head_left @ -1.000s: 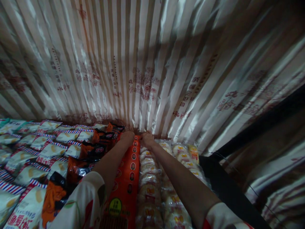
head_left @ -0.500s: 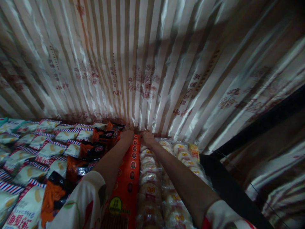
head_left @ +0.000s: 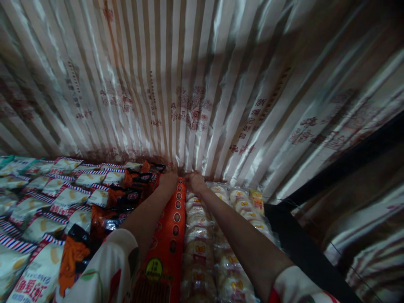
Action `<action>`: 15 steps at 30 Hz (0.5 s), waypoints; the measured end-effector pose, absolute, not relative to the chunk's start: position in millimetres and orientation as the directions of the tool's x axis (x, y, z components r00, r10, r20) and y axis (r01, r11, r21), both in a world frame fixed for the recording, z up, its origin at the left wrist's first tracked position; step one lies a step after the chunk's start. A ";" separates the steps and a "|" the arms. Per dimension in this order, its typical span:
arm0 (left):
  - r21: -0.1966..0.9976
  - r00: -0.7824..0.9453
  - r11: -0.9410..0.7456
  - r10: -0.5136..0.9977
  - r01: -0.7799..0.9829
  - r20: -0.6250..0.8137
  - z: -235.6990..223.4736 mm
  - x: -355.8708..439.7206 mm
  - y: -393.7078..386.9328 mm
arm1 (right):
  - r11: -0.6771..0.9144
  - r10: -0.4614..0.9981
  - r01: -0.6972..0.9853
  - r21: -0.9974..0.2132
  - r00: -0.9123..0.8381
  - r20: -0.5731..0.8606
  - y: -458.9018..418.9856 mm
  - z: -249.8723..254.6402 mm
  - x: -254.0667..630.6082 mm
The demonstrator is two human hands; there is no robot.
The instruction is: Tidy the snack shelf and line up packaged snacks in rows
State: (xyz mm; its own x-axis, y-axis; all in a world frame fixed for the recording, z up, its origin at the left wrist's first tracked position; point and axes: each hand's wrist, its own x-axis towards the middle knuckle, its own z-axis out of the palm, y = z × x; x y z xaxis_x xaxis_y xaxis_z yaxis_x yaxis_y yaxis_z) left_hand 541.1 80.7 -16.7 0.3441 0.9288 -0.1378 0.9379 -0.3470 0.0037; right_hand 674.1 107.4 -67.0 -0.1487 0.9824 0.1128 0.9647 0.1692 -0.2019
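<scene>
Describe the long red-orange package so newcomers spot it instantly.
Start at the pale, striped hanging sheet filling the upper view. At its foot, the left hand and right hand flank the far end of the long red-orange package. Unlike the round, pale, clear-wrapped items right of it, it bears a line of white-ringed ovals and a yellow disc.

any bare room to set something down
Likely only the black surface, between the clear-wrapped snacks and the striped cloth at right; I can't tell if it is level. Crowded: white snack bags and orange-and-black bags at left, and the far end of the orange packet, where the left hand and right hand are.
</scene>
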 end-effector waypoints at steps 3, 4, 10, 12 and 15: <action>-0.012 0.284 -0.288 0.950 0.957 -0.132 -16.0 541.3 79.1 | 0.228 0.968 0.950 -0.213 -0.198 0.150 104.5 -63.1 672.6; -0.013 0.276 -0.280 0.952 0.960 -0.134 -15.9 541.3 78.6 | 0.249 0.963 0.944 -0.215 -0.217 0.163 102.8 -61.7 672.0; 0.006 0.306 -0.309 0.939 0.951 -0.159 -17.5 538.0 75.6 | 0.355 0.929 0.916 -0.188 -0.322 0.183 89.7 -56.2 669.9; 0.013 0.325 -0.328 0.930 0.945 -0.170 -18.9 536.0 74.9 | 0.365 0.927 0.915 -0.173 -0.340 0.159 85.4 -55.5 669.7; 0.024 0.356 -0.358 0.917 0.933 -0.180 -21.0 533.3 74.5 | 0.365 0.929 0.919 -0.150 -0.350 0.119 79.8 -54.8 669.4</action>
